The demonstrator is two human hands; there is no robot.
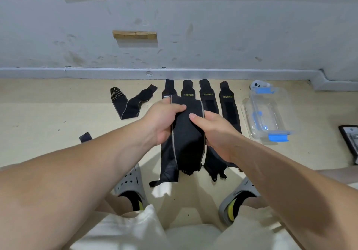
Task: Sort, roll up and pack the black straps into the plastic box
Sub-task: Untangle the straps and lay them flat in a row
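Holding one black strap [186, 133] spread between both hands, left hand [164, 120] pinching its left edge and right hand [215, 131] its right, probably to flatten it for rolling. Sorted straps [227, 102] lie just beyond my hands; the plastic box [269, 112] sits right of them.

Scuffed grey wall [193, 27] with baseboard [116, 72] meets beige floor [48, 114].

1. Four long black fabric straps [229, 110]: side by side on beige floor [48, 104].
2. Bent black fabric strap [133, 104]: left of row.
3. Clear plastic box [271, 112]: right of row.
4. Wide black fabric strap [188, 139]: before row, held between left hand [162, 122] and right hand [217, 131].
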